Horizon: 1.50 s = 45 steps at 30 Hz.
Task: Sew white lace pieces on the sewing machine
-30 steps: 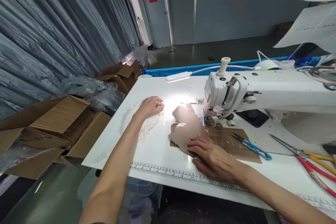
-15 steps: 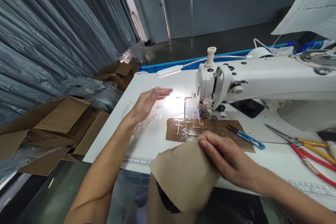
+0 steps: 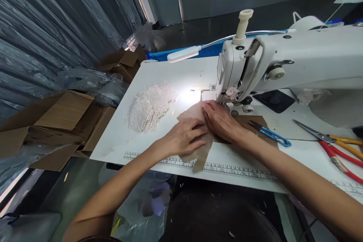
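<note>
A piece of beige fabric (image 3: 201,162) lies on the table in front of the sewing machine's needle area, its upper edge close to the needle plate. My right hand (image 3: 219,119) pinches the fabric's upper right edge beside the presser foot, which the hand partly hides. Flat across the middle of the fabric rests my left hand (image 3: 184,138), its fingers apart and slightly bent. The sewing machine (image 3: 249,64) stands just beyond my right hand. Under my right forearm, a brown taped sheet (image 3: 253,121) shows in part.
A pile of cream lace trim (image 3: 150,107) sits left of my hands. Blue thread snips (image 3: 270,134) lie on the brown sheet, with scissors (image 3: 326,138) and red-handled pliers (image 3: 337,160) farther right. A lamp (image 3: 184,53) reaches over the table. Cardboard boxes (image 3: 65,121) stand at left.
The beige fabric has moved from the table's front edge up to the machine. My right hand went with it, and my left hand came down onto it from the lace pile.
</note>
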Tool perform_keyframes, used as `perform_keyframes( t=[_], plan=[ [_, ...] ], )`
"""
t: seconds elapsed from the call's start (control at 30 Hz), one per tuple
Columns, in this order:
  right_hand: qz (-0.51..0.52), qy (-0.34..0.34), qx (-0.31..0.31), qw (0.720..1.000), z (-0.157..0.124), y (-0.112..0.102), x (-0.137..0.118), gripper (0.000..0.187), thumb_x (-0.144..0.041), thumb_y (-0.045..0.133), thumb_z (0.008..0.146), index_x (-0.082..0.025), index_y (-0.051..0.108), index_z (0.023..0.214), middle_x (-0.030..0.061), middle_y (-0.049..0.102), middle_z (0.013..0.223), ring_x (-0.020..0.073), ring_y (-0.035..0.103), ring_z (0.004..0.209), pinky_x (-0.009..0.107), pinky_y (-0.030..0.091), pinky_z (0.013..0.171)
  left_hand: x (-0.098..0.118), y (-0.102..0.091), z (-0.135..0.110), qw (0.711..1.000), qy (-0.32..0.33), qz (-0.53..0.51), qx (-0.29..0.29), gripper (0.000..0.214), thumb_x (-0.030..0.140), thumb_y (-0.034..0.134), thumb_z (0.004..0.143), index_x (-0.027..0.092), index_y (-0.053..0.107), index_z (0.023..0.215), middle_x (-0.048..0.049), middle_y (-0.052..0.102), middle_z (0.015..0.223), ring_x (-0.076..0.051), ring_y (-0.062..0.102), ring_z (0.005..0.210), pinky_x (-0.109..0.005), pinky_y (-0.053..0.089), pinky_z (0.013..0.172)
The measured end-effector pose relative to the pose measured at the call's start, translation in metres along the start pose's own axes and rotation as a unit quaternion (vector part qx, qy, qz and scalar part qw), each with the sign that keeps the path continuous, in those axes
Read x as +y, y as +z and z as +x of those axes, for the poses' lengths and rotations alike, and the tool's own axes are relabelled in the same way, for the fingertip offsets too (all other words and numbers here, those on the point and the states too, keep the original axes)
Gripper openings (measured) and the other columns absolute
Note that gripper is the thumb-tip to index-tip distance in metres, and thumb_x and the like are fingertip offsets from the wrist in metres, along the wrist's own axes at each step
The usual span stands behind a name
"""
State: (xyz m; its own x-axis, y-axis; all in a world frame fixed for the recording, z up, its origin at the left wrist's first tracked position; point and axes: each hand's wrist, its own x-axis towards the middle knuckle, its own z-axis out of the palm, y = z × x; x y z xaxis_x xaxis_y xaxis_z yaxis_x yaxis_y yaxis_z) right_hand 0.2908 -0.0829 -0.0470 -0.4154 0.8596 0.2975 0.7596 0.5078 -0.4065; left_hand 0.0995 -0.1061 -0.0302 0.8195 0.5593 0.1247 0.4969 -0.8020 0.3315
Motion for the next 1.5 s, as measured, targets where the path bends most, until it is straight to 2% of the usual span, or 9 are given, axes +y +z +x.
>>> perform_keyframes(
  t=[0.17,0.27,0.4,0.63,0.77,0.83,0.93,1.23,1.5],
  plan=[
    [-0.034,-0.086,0.076,0.993,-0.04,0.0,0.009,0.047,-0.008,0.037,0.09,-0.015,0.045,0.135,0.0202,0.049,0.137,0.0344,0.036,0.134,0.058,0.039,0.103,-0.016,0.006,0.029,0.976,-0.121,0.181,0.018,0.034,0.035,0.042,0.099,0.013,0.054,0.122,-0.0142,0.055,0.123,-0.026,0.055,0.099,-0.041,0.045,0.084],
    [-0.023,-0.117,0.053,0.991,-0.056,-0.004,0.01,0.052,-0.002,0.038,0.086,-0.014,0.046,0.136,0.0191,0.054,0.133,0.032,0.037,0.135,0.057,0.041,0.104,-0.017,0.005,0.046,0.955,-0.168,0.246,-0.001,0.034,0.037,0.039,0.1,0.013,0.054,0.118,-0.0137,0.056,0.115,-0.025,0.053,0.091,-0.039,0.041,0.076],
    [-0.011,-0.155,-0.017,0.988,-0.063,-0.007,0.012,0.054,0.002,0.039,0.082,-0.015,0.054,0.131,0.0136,0.06,0.126,0.0278,0.046,0.127,0.053,0.044,0.104,-0.019,0.003,0.06,0.946,-0.173,0.273,-0.008,0.034,0.034,0.032,0.101,0.012,0.055,0.113,-0.0148,0.056,0.11,-0.025,0.051,0.088,-0.037,0.037,0.072],
    [-0.035,-0.134,-0.039,0.99,-0.06,-0.013,0.023,0.043,-0.002,0.044,0.085,-0.014,0.062,0.122,0.0096,0.064,0.126,0.0275,0.049,0.124,0.049,0.046,0.1,-0.04,-0.023,0.064,0.968,-0.156,0.197,-0.021,0.025,0.024,0.034,0.1,0.015,0.056,0.105,-0.011,0.058,0.108,-0.022,0.055,0.087,-0.033,0.043,0.071],
    [-0.008,-0.124,-0.032,0.992,-0.059,-0.012,0.024,0.041,-0.006,0.047,0.087,-0.018,0.062,0.123,0.0054,0.064,0.126,0.0263,0.047,0.124,0.049,0.042,0.102,-0.041,-0.035,0.061,0.983,-0.137,0.122,0.016,0.023,0.015,0.038,0.096,0.015,0.056,0.11,-0.0104,0.057,0.116,-0.021,0.057,0.097,-0.031,0.047,0.074],
    [0.006,-0.126,-0.04,0.991,-0.059,-0.011,0.023,0.042,-0.007,0.047,0.087,-0.02,0.062,0.123,0.0033,0.063,0.128,0.0267,0.046,0.124,0.05,0.04,0.102,-0.035,-0.034,0.063,0.993,-0.086,0.073,0.028,0.026,0.013,0.039,0.096,0.014,0.054,0.116,-0.0109,0.054,0.123,-0.02,0.056,0.104,-0.031,0.048,0.082],
    [0.019,-0.136,-0.052,0.989,-0.059,-0.011,0.021,0.042,-0.008,0.047,0.087,-0.022,0.063,0.123,0.0019,0.063,0.129,0.028,0.046,0.123,0.052,0.038,0.101,-0.029,-0.027,0.072,0.999,-0.032,0.009,-0.003,0.022,0.016,0.04,0.096,0.013,0.057,0.11,-0.0107,0.056,0.117,-0.018,0.058,0.098,-0.029,0.049,0.082],
    [0.032,-0.13,-0.029,0.991,-0.061,-0.011,0.023,0.037,-0.013,0.049,0.089,-0.023,0.065,0.121,0.0037,0.065,0.125,0.0287,0.047,0.119,0.05,0.043,0.094,-0.051,-0.016,0.115,0.991,-0.04,-0.117,-0.041,0.016,0.018,0.053,0.085,0.016,0.064,0.095,-0.0056,0.063,0.093,-0.021,0.058,0.095,-0.034,0.051,0.083],
    [0.019,-0.124,-0.052,0.991,-0.059,-0.015,0.022,0.041,-0.014,0.051,0.087,-0.027,0.064,0.124,0.0049,0.066,0.123,0.0285,0.052,0.113,0.052,0.044,0.093,-0.052,-0.007,0.123,0.995,-0.047,0.036,-0.076,0.008,0.011,0.054,0.077,0.016,0.06,0.075,-0.0092,0.054,0.095,-0.024,0.051,0.091,-0.037,0.048,0.08]
  ],
)
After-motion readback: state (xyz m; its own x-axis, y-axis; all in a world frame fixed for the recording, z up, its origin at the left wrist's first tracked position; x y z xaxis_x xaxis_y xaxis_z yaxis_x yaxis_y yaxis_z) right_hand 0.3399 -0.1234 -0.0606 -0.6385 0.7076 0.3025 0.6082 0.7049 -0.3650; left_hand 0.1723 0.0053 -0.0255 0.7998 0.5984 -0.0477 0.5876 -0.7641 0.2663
